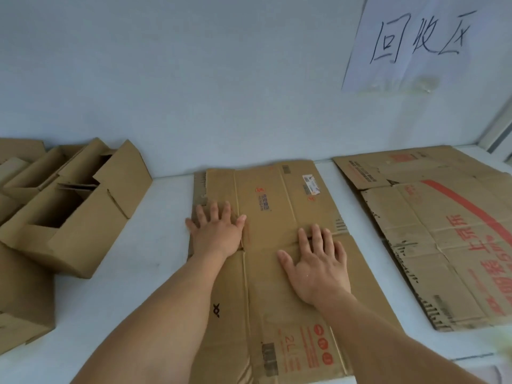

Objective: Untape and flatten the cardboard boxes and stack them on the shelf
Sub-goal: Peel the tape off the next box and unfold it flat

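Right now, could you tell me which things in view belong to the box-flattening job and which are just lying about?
Part of the job:
- flat box, pressed under the left hand and right hand
- open boxes, not yet flattened
- flattened stack on the right
- shelf

Lying about:
- paper sign on the wall
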Action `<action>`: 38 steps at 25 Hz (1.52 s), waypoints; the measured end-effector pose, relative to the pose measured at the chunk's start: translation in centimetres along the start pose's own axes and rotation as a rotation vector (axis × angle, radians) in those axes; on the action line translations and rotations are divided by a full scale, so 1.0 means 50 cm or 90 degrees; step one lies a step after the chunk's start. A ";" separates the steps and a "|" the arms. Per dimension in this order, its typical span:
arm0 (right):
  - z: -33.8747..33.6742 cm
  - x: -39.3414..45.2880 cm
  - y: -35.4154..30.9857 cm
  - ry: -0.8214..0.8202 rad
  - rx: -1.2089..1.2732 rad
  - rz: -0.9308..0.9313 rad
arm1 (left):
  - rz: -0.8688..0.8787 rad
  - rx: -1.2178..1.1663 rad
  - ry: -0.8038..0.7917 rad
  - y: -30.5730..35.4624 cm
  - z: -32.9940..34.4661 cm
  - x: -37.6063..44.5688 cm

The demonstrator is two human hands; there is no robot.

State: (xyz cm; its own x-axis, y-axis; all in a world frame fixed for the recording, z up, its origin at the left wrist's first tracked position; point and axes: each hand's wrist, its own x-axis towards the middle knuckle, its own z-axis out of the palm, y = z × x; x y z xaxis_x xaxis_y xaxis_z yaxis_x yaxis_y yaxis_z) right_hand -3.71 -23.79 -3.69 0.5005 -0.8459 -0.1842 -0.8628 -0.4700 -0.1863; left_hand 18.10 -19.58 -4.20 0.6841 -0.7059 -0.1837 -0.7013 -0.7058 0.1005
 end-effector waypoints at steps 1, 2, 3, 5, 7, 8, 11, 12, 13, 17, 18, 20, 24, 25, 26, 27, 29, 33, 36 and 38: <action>-0.005 -0.005 -0.009 -0.012 -0.004 -0.002 | 0.018 0.007 -0.003 0.008 -0.008 -0.001; -0.006 -0.018 -0.019 -0.013 -0.006 -0.007 | 0.060 0.007 -0.007 0.020 -0.012 -0.003; -0.002 -0.037 -0.032 -0.013 -0.004 -0.019 | 0.122 0.003 -0.012 0.034 -0.008 -0.011; 0.013 -0.069 -0.066 -0.027 0.007 -0.057 | 0.209 0.009 -0.015 0.061 0.003 -0.036; 0.022 -0.070 -0.075 -0.039 0.010 -0.080 | 0.221 0.018 0.004 0.073 0.015 -0.046; 0.015 -0.070 -0.065 -0.044 0.025 -0.073 | 0.203 0.005 -0.010 0.069 0.014 -0.048; -0.025 -0.090 0.024 0.035 0.093 0.096 | 0.063 -0.057 0.008 0.031 -0.005 -0.066; -0.032 -0.103 0.053 0.056 0.094 0.168 | -0.024 -0.071 0.041 0.012 -0.006 -0.079; -0.036 -0.119 0.074 0.067 0.085 0.220 | -0.105 -0.078 0.063 -0.004 -0.007 -0.097; -0.049 -0.135 0.080 0.074 0.139 0.295 | -0.221 -0.161 0.055 -0.045 -0.017 -0.145; -0.054 -0.134 0.086 0.064 0.174 0.315 | -0.249 -0.226 0.047 -0.055 -0.034 -0.146; -0.053 -0.123 0.106 0.030 0.279 0.357 | -0.295 -0.416 0.023 -0.085 -0.057 -0.136; -0.059 -0.123 0.129 0.012 0.406 0.352 | -0.283 -0.519 -0.036 -0.117 -0.056 -0.146; -0.065 -0.124 0.130 0.021 0.412 0.340 | -0.282 -0.531 -0.032 -0.119 -0.053 -0.149; -0.072 -0.126 0.131 0.030 0.412 0.329 | -0.281 -0.553 -0.018 -0.122 -0.052 -0.152; -0.077 -0.131 0.132 0.040 0.409 0.317 | -0.278 -0.579 -0.004 -0.122 -0.055 -0.156; -0.086 -0.134 0.143 0.063 0.411 0.303 | -0.277 -0.640 0.008 -0.125 -0.065 -0.153; -0.132 -0.128 0.163 0.116 0.433 0.287 | -0.288 -0.755 -0.004 -0.124 -0.090 -0.141; -0.166 -0.113 0.194 0.139 0.441 0.270 | -0.366 -0.856 -0.097 -0.092 -0.114 -0.158; -0.176 -0.107 0.217 0.151 0.452 0.261 | -0.359 -0.840 -0.150 -0.060 -0.121 -0.174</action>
State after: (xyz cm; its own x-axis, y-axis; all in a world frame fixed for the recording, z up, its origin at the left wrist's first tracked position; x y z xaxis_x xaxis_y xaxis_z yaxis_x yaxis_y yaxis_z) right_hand -16.40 -26.58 3.79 0.0624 -0.9822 -0.1769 -0.6837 0.0871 -0.7245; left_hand 15.44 -11.68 3.00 0.6618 -0.3867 -0.6422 0.4248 -0.5125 0.7463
